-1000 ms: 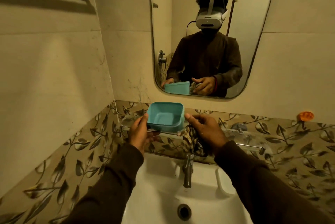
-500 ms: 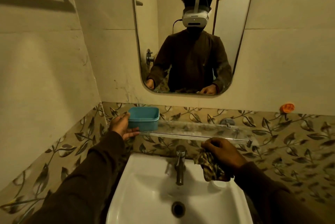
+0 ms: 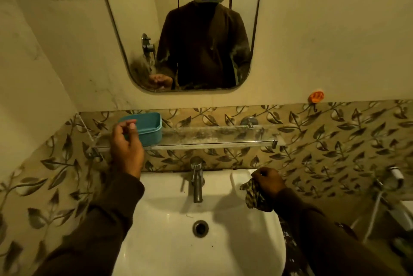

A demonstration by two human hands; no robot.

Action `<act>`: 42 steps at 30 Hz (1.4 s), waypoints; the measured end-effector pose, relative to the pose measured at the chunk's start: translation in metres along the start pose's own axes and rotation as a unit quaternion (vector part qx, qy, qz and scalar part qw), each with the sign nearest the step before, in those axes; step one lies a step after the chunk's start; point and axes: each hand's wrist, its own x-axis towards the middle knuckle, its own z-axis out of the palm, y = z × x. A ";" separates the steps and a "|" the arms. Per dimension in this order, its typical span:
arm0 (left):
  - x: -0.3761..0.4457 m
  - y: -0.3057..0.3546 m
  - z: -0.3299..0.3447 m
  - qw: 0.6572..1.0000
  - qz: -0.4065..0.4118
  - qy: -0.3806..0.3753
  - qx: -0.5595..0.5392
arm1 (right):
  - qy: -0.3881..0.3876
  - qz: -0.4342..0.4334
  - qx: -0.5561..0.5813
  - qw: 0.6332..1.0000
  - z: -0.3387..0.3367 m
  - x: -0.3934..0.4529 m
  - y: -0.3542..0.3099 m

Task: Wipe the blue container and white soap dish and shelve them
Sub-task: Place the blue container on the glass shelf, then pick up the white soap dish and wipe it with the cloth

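The blue container (image 3: pixel 150 127) stands upright at the left end of the glass shelf (image 3: pixel 212 139) above the sink. My left hand (image 3: pixel 126 148) hovers just in front of it, fingers loosely curled and apart, holding nothing. My right hand (image 3: pixel 269 180) rests at the sink's back right corner, closed on a patterned cloth (image 3: pixel 253 196) that hangs over the basin rim. No white soap dish is visible.
A white sink (image 3: pixel 174 228) with a metal tap (image 3: pixel 197 180) lies below the shelf. A mirror (image 3: pixel 138 29) hangs on the wall above. An orange hook (image 3: pixel 316 96) sits on the right wall, and a hose fitting (image 3: pixel 394 177) at far right.
The blue container went from both hands onto the shelf's left end. My left hand has let go and drawn back slightly. My right hand dropped with the cloth to the sink's right corner.
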 end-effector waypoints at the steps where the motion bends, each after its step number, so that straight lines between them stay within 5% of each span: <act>1: -0.017 0.007 0.009 0.999 -0.004 -0.044 -0.029 | 0.010 0.009 0.006 1.000 0.000 0.004 0.006; 7: -0.098 0.026 0.063 0.957 -0.078 -0.260 -0.100 | 0.042 0.013 -0.032 0.998 0.001 0.023 0.031; 18: -0.156 0.012 0.108 0.881 -0.254 -0.392 -0.072 | -0.007 0.109 -0.185 0.977 0.027 0.055 0.065; 27: -0.153 -0.013 0.094 0.889 -0.253 -0.382 -0.022 | -0.066 0.046 -0.323 0.943 0.031 0.058 0.054; 32: -0.153 -0.032 0.086 0.911 -0.278 -0.304 -0.020 | -0.142 -0.105 -0.288 0.941 0.034 0.016 0.027; 39: -0.156 -0.028 0.071 0.776 -0.478 -0.309 -0.272 | -0.208 -0.171 -0.192 0.944 0.035 -0.051 -0.026; 42: -0.154 -0.021 0.066 0.758 -0.479 -0.304 -0.322 | -0.212 -0.181 -0.175 0.944 0.031 -0.069 -0.040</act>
